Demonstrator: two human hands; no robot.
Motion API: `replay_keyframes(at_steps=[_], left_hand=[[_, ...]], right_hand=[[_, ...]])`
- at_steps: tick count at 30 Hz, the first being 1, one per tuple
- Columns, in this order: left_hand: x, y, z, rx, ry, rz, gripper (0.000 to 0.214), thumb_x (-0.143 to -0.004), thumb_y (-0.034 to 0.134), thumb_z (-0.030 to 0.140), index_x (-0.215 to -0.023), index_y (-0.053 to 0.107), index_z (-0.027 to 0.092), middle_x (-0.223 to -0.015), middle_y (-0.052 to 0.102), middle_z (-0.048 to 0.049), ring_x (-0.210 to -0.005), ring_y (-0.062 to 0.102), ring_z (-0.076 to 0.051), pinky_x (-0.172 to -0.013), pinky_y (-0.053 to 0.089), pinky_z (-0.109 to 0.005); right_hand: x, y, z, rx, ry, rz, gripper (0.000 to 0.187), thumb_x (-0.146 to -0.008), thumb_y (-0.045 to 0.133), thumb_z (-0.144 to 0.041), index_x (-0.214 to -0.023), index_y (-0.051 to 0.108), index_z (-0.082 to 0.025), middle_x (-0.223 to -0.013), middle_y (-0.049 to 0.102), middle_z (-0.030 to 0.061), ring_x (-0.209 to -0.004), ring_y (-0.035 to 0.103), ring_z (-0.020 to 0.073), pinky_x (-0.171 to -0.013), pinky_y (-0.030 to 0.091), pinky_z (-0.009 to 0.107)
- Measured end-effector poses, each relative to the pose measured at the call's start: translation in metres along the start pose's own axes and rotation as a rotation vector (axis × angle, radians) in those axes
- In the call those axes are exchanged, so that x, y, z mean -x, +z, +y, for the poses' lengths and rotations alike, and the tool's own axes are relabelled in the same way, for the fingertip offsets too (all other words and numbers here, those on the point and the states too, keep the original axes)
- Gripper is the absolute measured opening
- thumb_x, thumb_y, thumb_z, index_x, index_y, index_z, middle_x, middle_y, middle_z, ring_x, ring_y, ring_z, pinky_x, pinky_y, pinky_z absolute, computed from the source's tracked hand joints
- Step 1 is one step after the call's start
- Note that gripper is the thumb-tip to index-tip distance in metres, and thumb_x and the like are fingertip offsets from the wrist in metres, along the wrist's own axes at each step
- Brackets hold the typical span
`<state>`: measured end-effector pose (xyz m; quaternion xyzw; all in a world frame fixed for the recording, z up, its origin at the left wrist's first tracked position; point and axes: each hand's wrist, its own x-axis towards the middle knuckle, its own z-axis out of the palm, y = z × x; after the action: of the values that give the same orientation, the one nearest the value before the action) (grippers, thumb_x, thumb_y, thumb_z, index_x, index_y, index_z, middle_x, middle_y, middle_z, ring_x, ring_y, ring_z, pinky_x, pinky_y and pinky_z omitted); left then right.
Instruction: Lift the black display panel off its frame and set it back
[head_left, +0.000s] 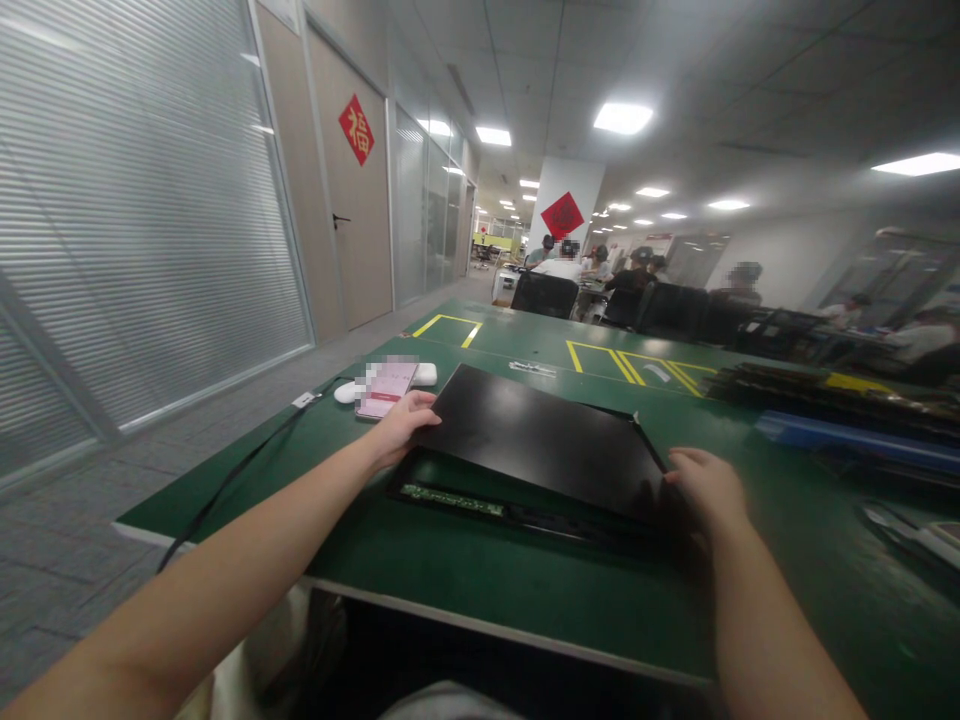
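A flat black panel (540,430), which looks like a display screen, is tilted above the green table. My left hand (407,425) pinches its left edge, thumb on top. At the opposite edge my right hand (705,485) grips the panel, its fingertips partly hidden and a little blurred. Under the panel lies a thin black frame (401,478). A strip of green circuit board (450,500) shows along the frame's near side. The panel covers most of the frame, so its inside is hidden.
A phone (386,390) lies beside a white device (349,392) left of the panel, near a black cable (247,455). Dark stacked parts (795,390) and a blue strip (825,435) lie right. Yellow tape marks (630,368) line the green table (480,590). Several people sit beyond.
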<state>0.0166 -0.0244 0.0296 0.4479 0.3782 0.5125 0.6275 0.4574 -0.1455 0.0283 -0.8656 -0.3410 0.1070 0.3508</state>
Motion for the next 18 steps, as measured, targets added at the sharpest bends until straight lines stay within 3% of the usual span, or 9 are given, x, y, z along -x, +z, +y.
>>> replay_keyframes(at_steps=[18], left_hand=[[-0.0015, -0.0016, -0.0041, -0.033, -0.001, -0.005, 0.043, -0.049, 0.074, 0.009, -0.088, 0.058, 0.018, -0.072, 0.069, 0.0006, -0.062, 0.065, -0.017, -0.058, 0.048, -0.028]], right_hand=[[0.0017, -0.0002, -0.0056, 0.146, -0.034, -0.01, 0.036, -0.072, 0.058, -0.034, -0.101, 0.077, -0.026, -0.086, 0.077, 0.0093, -0.084, 0.069, 0.0317, -0.072, 0.051, 0.041]])
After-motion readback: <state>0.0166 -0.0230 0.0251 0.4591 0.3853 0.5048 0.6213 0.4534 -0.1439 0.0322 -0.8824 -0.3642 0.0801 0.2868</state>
